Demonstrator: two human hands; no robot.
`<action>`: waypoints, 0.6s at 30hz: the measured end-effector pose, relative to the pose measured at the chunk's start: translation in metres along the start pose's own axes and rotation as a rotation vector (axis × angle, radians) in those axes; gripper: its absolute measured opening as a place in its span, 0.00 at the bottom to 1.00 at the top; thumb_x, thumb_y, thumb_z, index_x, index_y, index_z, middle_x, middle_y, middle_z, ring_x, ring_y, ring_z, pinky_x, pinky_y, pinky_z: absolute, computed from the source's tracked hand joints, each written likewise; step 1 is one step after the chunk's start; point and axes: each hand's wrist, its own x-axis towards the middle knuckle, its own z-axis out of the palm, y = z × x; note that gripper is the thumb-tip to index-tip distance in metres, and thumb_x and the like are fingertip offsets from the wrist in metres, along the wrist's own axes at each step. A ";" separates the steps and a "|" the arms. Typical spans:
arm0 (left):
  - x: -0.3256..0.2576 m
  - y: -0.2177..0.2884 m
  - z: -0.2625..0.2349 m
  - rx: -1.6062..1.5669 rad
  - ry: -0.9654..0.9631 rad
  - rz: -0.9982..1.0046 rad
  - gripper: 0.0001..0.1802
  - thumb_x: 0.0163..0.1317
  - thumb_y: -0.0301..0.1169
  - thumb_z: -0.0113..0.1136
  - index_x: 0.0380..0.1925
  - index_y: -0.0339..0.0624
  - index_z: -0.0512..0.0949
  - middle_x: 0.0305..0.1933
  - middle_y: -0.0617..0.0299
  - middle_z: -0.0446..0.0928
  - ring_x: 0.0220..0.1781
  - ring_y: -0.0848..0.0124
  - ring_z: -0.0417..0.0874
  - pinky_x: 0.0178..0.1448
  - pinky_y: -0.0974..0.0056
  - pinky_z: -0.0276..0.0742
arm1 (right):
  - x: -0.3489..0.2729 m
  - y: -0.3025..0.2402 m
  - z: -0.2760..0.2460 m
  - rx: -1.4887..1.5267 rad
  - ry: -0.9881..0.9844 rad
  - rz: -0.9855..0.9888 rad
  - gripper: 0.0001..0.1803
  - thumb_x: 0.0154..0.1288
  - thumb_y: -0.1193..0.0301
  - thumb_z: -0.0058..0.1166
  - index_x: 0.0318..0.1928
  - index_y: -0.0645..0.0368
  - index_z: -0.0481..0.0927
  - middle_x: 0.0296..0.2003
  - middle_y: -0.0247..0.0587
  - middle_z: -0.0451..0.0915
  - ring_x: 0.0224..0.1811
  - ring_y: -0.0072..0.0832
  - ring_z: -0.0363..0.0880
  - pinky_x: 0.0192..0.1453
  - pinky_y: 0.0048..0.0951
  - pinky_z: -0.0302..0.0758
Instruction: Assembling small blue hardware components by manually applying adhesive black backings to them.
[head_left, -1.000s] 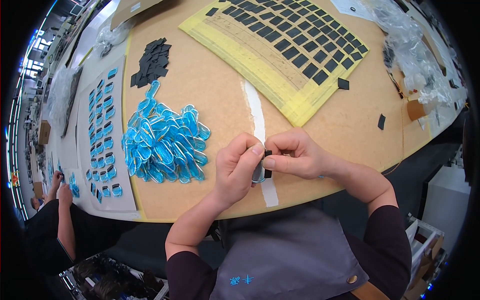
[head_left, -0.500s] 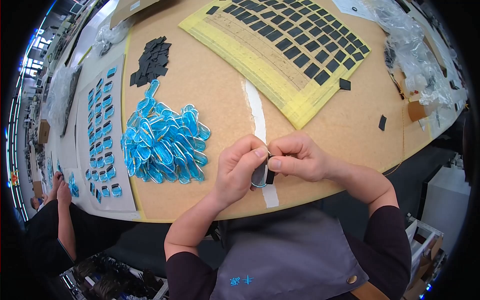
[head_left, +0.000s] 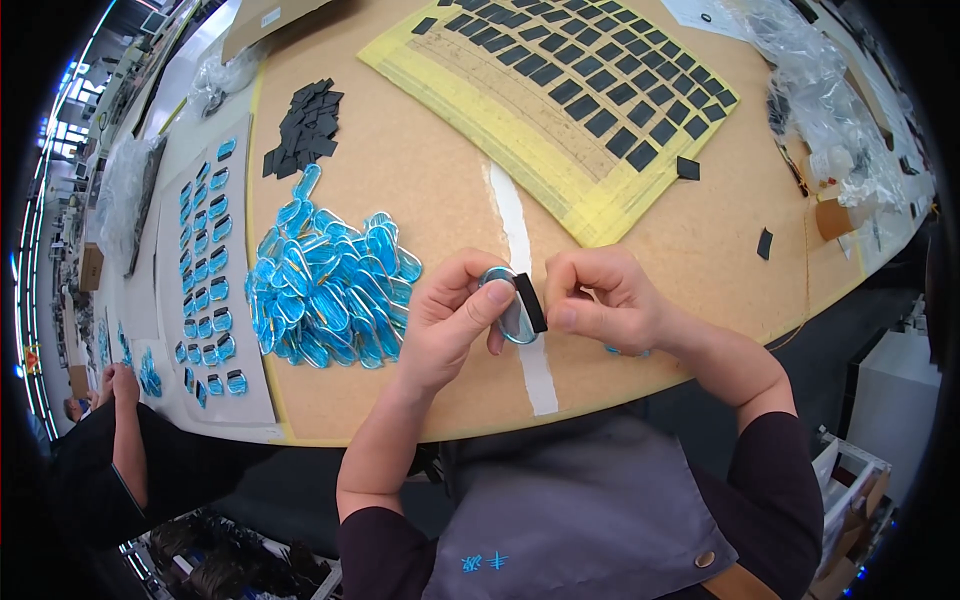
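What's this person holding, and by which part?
The left hand pinches an oval blue-rimmed piece by its left side, opposite its black strip. Whether the right hand holds anything cannot be told.

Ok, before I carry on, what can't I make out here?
Head view: part of the oval, covered by the thumb of the left grip.
Head view: whether the right grip pinches anything, hidden by its own curled fingers.
Head view: lower pieces of the blue pile, buried under upper ones.
Head view: the carton's far end, cut off by the top edge.
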 end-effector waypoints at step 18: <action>0.005 -0.005 -0.008 0.717 0.033 0.894 0.14 0.46 0.13 0.67 0.34 0.36 0.80 0.47 0.48 0.79 0.43 0.61 0.83 0.45 0.62 0.80 | -0.001 -0.002 0.004 0.215 0.087 0.097 0.05 0.64 0.74 0.59 0.38 0.62 0.78 0.32 0.28 0.78 0.33 0.11 0.73 0.38 0.15 0.70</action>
